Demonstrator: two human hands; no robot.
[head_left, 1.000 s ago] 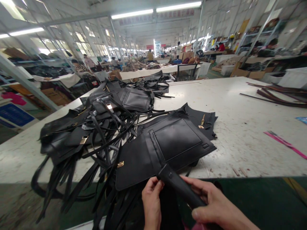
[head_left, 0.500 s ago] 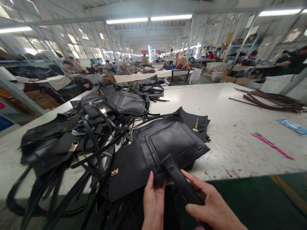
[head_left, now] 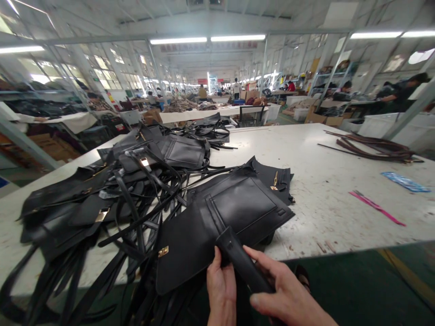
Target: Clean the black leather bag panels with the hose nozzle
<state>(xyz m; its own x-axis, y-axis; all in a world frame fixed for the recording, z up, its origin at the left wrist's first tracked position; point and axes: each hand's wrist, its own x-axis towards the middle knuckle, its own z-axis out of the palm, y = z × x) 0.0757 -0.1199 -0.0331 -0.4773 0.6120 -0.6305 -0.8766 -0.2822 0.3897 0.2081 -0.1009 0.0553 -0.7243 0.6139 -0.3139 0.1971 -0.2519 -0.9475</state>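
A black leather bag piece (head_left: pixel 238 203) with a stitched pocket lies at the table's near edge, its flap (head_left: pixel 185 253) bearing a gold clasp. My left hand (head_left: pixel 221 285) grips its lower edge, thumb on top and fingers beneath. Between the thumb and fingers of my right hand (head_left: pixel 283 285) is a black bag handle (head_left: pixel 246 260), slanting so that its far end lies over the bag beside my left thumb. Whether the handle is attached there cannot be seen. Another bag piece (head_left: pixel 273 179) with a gold zipper pull sits under the far side.
A tangled pile of black bags (head_left: pixel 84 203) and straps covers the table's left side, some straps hanging over the edge. To the right lie pink-handled snips (head_left: pixel 375 207), a blue packet (head_left: pixel 404 182) and brown straps (head_left: pixel 377 147). Other people work in the background.
The handle's far end has shifted left toward my left thumb, and my right hand has moved left with it. My left hand keeps its hold. The view has tilted slightly up and turned right.
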